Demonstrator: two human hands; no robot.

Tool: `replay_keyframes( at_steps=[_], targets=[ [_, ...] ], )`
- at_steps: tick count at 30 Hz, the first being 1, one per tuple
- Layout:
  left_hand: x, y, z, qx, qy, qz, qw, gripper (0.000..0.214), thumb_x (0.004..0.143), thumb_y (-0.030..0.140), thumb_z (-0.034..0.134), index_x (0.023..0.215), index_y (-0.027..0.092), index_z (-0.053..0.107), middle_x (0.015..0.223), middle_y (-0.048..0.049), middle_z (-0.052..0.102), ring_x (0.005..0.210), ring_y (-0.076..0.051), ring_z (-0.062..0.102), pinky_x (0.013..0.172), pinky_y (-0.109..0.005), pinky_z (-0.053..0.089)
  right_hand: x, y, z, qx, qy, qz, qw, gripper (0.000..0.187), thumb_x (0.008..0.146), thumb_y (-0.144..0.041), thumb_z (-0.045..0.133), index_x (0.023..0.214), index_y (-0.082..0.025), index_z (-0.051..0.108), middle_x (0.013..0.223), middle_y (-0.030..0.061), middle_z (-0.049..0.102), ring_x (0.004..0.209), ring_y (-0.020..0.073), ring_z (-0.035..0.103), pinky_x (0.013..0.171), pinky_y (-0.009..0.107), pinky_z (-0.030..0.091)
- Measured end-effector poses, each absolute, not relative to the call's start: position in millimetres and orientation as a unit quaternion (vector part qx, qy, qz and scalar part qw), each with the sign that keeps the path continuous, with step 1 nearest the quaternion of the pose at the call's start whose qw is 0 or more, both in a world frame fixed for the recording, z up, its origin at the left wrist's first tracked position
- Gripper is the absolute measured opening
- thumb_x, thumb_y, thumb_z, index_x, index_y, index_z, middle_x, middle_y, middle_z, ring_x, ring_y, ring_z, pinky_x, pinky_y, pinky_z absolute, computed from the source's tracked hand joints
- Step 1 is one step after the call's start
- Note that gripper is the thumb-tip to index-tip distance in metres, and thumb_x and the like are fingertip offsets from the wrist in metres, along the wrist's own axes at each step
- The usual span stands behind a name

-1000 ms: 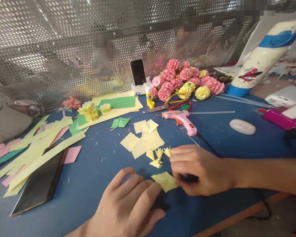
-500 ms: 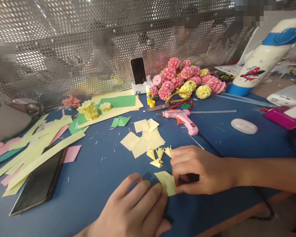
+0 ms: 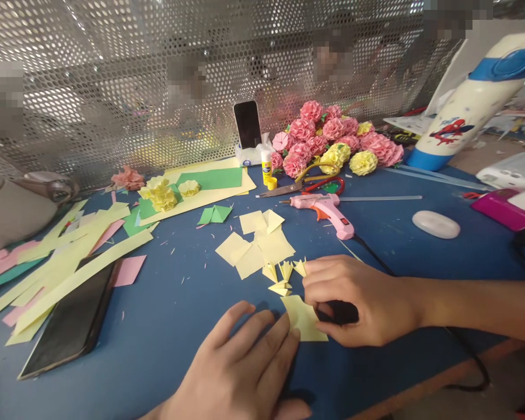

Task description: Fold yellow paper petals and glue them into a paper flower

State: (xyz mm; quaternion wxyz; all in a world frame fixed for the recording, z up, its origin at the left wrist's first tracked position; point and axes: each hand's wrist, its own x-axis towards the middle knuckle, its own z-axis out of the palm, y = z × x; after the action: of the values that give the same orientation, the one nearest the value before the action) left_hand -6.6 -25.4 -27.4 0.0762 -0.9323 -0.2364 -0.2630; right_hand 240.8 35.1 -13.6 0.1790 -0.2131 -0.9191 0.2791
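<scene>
A yellow paper square (image 3: 304, 322) lies between my two hands on the blue table. My left hand (image 3: 240, 361) is stretched out with fingers apart, its fingertips on the paper's left edge. At the right edge, my right hand (image 3: 354, 300) has curled fingers and thumb pinching the paper; the fingertips are partly hidden. Several small folded yellow paper pieces (image 3: 284, 271) sit just beyond the square. Behind them is a loose cluster of flat yellow paper squares (image 3: 273, 248).
A pink glue gun (image 3: 326, 211), scissors (image 3: 284, 189) and glue stick (image 3: 266, 166) lie farther back, before pink and yellow paper flowers (image 3: 317, 137). Paper strips partly cover a dark phone (image 3: 70, 326) at left. A bottle (image 3: 464, 111) and white mouse (image 3: 436, 224) are at right.
My left hand's fingers have spread and straightened. The yellow square has turned slightly and shifted a little right, showing more of its surface. My right hand stays nearly in place.
</scene>
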Motion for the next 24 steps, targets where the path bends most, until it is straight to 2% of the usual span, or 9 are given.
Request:
replay_keyframes(
  at_steps=[8,12,18,21,24],
  targets=[
    [-9.1,-21.0,-30.8,-0.939,-0.188,-0.268,0.105,0.044,0.1,0.047,0.046,0.11,0.012,0.071,0.12,-0.0071,0.071,0.103,-0.02,0.064,0.101,-0.037,0.038,240.3,31.2,-11.0,-0.234,-0.916,0.279,0.166,0.021,0.077,-0.013,0.056,0.066,-0.018,0.039,0.063,-0.0042,0.049,0.066,0.0121,0.041,0.065,0.027,0.031],
    [-10.5,-18.3,-31.8,-0.943,-0.179,-0.267,0.091,0.045,0.1,0.046,0.045,0.111,0.011,0.07,0.121,-0.0084,0.071,0.103,-0.021,0.064,0.1,-0.039,0.038,239.0,29.5,-10.5,-0.25,-0.917,0.271,0.15,0.023,0.079,-0.013,0.052,0.064,-0.018,0.035,0.061,-0.0041,0.046,0.065,0.0122,0.04,0.066,0.028,0.03],
    [-8.2,-15.4,-30.8,-0.942,-0.19,-0.276,0.033,0.047,0.103,0.045,0.037,0.114,0.011,0.069,0.116,-0.0066,0.072,0.099,-0.021,0.062,0.102,-0.04,0.032,239.5,28.0,-12.0,-0.267,-0.909,0.28,0.156,0.024,0.086,-0.023,0.056,0.069,-0.019,0.039,0.064,-0.0038,0.047,0.066,0.0128,0.041,0.065,0.028,0.029],
    [-7.4,-15.8,-31.1,-0.94,-0.208,-0.271,0.022,0.049,0.102,0.048,0.037,0.118,0.012,0.067,0.109,-0.0061,0.074,0.1,-0.022,0.061,0.105,-0.04,0.029,239.7,26.5,-12.5,-0.272,-0.91,0.273,0.156,0.023,0.086,-0.021,0.054,0.069,-0.019,0.038,0.065,-0.0034,0.048,0.066,0.0131,0.041,0.065,0.028,0.029],
    [-7.5,-16.4,-31.8,-0.941,-0.205,-0.267,0.033,0.05,0.103,0.047,0.036,0.12,0.011,0.066,0.11,-0.0061,0.074,0.102,-0.022,0.061,0.108,-0.04,0.026,239.1,25.8,-13.1,-0.265,-0.915,0.261,0.155,0.023,0.085,-0.019,0.052,0.068,-0.019,0.036,0.065,-0.0032,0.048,0.067,0.0134,0.041,0.066,0.028,0.03]
  ],
)
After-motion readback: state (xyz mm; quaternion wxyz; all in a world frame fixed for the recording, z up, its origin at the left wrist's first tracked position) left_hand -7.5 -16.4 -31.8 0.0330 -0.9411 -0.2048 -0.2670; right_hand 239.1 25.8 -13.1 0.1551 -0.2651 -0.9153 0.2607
